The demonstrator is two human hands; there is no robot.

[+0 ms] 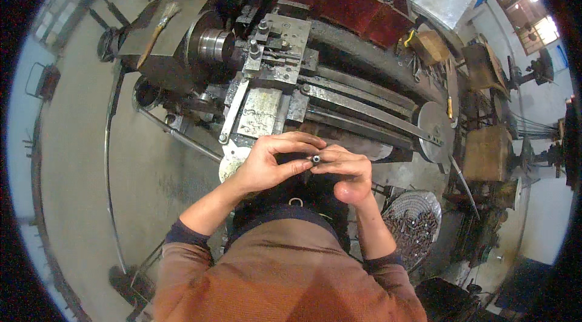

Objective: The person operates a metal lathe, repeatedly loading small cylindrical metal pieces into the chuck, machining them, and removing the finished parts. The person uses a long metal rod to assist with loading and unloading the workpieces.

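Note:
In front of my waist, both hands come together around a small dark metal part [316, 159] with a round, shiny end turned up toward me. My left hand [271, 161] is closed, its thumb and fingertips at the part's left side. My right hand [347, 167] closes on the part from the other side; most of its length is hidden by the fingers. Just beyond the hands stands a lathe, with its chuck [215, 45] at the left and its tool post [259, 52] beside that.
A red metal tray [345, 3] of small parts sits behind the lathe. A basket [433, 207] of similar small pieces stands low at my right. A brush [159, 34] lies on the headstock. Hand tools [424, 70] lie at the right, near a round plate [435, 131].

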